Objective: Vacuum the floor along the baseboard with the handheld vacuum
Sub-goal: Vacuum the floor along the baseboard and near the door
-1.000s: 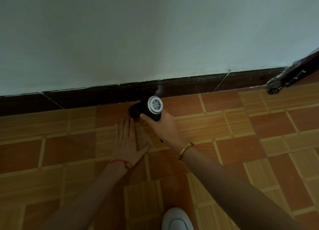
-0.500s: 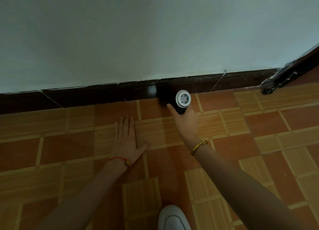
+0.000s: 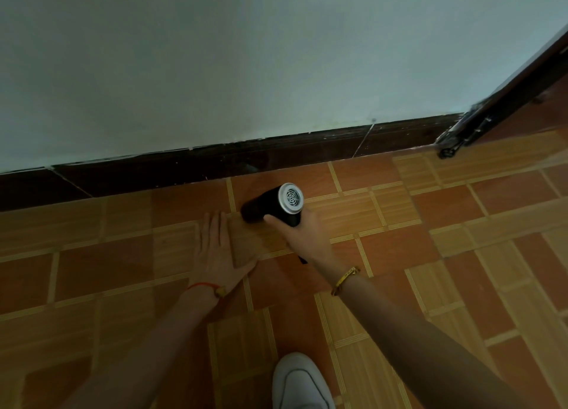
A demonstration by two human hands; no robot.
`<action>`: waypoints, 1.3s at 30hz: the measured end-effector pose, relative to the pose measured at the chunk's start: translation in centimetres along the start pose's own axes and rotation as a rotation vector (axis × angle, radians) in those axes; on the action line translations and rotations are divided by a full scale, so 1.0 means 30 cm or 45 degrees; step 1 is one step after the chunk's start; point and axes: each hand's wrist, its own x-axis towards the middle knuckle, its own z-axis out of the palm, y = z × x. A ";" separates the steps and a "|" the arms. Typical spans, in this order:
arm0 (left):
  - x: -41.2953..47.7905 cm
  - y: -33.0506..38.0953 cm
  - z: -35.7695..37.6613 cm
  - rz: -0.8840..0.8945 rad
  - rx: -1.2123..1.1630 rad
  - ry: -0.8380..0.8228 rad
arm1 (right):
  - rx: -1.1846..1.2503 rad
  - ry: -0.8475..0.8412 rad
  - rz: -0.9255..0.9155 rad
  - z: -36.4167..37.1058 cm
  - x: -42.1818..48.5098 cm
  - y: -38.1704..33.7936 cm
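My right hand [image 3: 302, 235] grips the handle of a black handheld vacuum [image 3: 272, 204] with a silver vented rear cap. Its nozzle points left and down onto the tiled floor [image 3: 461, 255], a short way in front of the dark baseboard [image 3: 276, 153]. My left hand [image 3: 219, 249] lies flat on the floor, fingers together and pointing at the wall, just left of the nozzle. The nozzle tip is dark and hard to make out against the tile.
A pale wall [image 3: 246, 55] rises above the baseboard. At the right a dark door frame [image 3: 504, 101] with a metal fitting [image 3: 450, 144] at its foot meets the floor. My white shoe [image 3: 299, 381] stands at the bottom centre.
The vacuum has come back from the baseboard, down and to the left, and its nozzle now sits on the tile beside my left hand. My left hand has stayed flat in place.
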 end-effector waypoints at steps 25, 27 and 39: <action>-0.021 0.195 -0.007 0.209 -0.020 0.016 | 0.028 0.099 0.174 -0.094 -0.194 0.070; -0.019 0.214 -0.004 0.232 -0.010 0.015 | 0.036 0.136 0.201 -0.111 -0.201 0.074; -0.002 0.323 0.017 0.307 0.060 -0.036 | -0.109 0.538 0.364 -0.275 -0.231 0.140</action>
